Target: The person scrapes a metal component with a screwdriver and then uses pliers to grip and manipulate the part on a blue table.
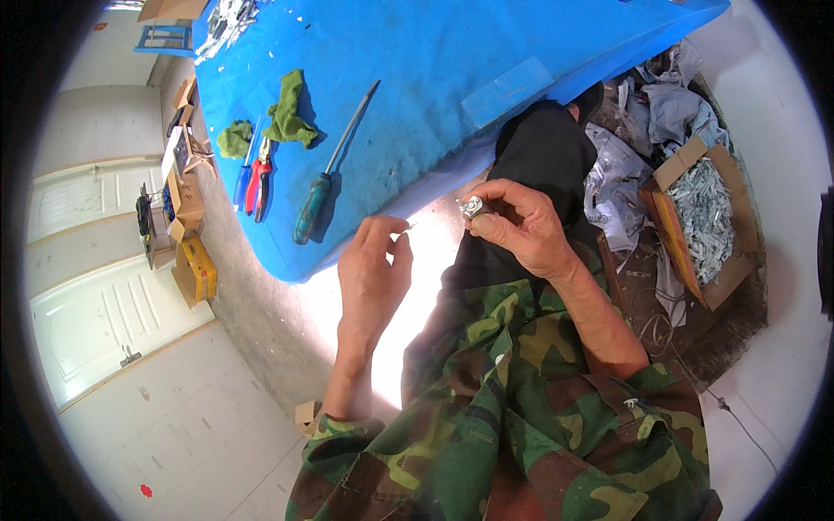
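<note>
My right hand (527,227) pinches a small silvery metal part (472,207) between thumb and fingers, above my lap; its exact kind is too small to tell. To the left, apart from it, my left hand (375,262) is closed in a pinch near the table's front edge. Something thin and pale (409,226) shows at its fingertips, too small to name. On the blue-covered table (391,148), a screwdriver with a teal handle (311,211) lies beyond my left hand. Beside it lie red-handled pliers (258,187) and a blue-handled screwdriver (242,184).
A green cloth (290,111) and a smaller green scrap lie behind the tools. Metal pieces (228,24) are heaped at the table's far left. At right stands an open cardboard box (676,239) full of metal strips, beside plastic bags (612,187). More boxes (195,271) line the left wall.
</note>
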`<state>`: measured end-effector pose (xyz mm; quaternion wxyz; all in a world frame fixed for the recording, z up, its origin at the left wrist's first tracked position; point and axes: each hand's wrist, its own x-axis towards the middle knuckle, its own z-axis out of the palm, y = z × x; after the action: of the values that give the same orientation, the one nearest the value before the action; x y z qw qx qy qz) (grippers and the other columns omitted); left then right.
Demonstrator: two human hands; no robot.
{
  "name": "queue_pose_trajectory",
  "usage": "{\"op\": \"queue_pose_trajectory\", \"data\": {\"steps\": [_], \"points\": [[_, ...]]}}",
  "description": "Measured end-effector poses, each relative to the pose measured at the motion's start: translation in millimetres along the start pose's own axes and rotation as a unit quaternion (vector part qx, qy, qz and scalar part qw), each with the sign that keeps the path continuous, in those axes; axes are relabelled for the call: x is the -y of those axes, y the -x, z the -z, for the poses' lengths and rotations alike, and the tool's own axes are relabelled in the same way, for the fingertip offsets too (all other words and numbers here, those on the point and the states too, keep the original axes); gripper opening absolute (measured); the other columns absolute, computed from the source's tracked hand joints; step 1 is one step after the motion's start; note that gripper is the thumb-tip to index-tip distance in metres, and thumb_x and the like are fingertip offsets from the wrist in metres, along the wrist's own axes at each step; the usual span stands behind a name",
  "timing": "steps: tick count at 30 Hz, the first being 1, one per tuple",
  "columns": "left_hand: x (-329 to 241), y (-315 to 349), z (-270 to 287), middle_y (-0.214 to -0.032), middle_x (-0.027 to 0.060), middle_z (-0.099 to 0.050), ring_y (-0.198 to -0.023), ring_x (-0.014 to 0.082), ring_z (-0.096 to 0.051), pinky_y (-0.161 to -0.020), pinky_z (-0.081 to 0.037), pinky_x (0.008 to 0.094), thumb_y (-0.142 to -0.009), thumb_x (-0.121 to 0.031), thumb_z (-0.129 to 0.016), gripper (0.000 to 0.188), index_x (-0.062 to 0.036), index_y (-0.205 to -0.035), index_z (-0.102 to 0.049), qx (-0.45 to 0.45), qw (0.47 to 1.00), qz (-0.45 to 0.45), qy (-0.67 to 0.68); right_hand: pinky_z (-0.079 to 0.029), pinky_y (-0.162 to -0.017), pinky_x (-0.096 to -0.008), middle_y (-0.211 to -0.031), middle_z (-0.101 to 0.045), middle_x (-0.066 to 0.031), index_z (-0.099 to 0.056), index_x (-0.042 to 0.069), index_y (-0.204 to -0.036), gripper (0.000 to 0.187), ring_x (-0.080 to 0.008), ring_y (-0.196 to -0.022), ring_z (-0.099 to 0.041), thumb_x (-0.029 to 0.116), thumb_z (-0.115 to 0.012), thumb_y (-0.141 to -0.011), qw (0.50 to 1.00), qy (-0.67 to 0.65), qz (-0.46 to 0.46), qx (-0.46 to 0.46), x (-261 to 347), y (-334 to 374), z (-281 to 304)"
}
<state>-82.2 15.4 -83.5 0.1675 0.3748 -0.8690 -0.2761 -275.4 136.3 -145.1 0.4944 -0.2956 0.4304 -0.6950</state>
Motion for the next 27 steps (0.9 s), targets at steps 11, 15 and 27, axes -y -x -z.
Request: {"op": "queue_pose_trajectory", "data": {"steps": [11,15,27], "points": [[-39,-9,-2,-0.098,0.0102,-0.075,-0.071,0.0146,-0.069,-0.057,-0.053,0.0261,-0.086,0.002,-0.08,0.018,-0.0019,-0.102,-0.074,-0.034,0.998,-0.046,0.025,-0.051,-0.078,-0.0255,-0.096,-0.068,-0.0017,-0.068,-0.004,-0.119,0.025,-0.0077,-0.086,-0.059,0.017,-0.064,-0.106,0.998,-0.056,-0.015,0.012,4,-2,3],[-51,-16,-14,-0.098,0.0092,-0.075,-0.072,0.0207,-0.071,-0.062,-0.055,0.0309,-0.083,-0.001,-0.082,0.019,-0.005,-0.101,-0.075,-0.081,0.991,-0.098,0.029,-0.048,-0.074,-0.0235,-0.094,-0.066,0.0001,-0.068,-0.003,-0.119,0.023,-0.0062,-0.082,-0.057,0.015,-0.064,-0.107,0.998,-0.053,-0.025,-0.001,6,-3,-3],[-44,-27,-35,-0.089,0.01,-0.072,-0.068,0.0197,-0.069,-0.058,-0.057,0.0298,-0.08,0.008,-0.077,0.018,-0.0008,-0.093,-0.069,-0.107,0.971,-0.209,-0.038,-0.047,-0.069,-0.0219,-0.091,-0.064,0.0026,-0.068,-0.003,-0.119,0.021,-0.0036,-0.08,-0.055,0.014,-0.065,-0.106,0.999,-0.036,-0.026,0.008,1,-5,0]]}}
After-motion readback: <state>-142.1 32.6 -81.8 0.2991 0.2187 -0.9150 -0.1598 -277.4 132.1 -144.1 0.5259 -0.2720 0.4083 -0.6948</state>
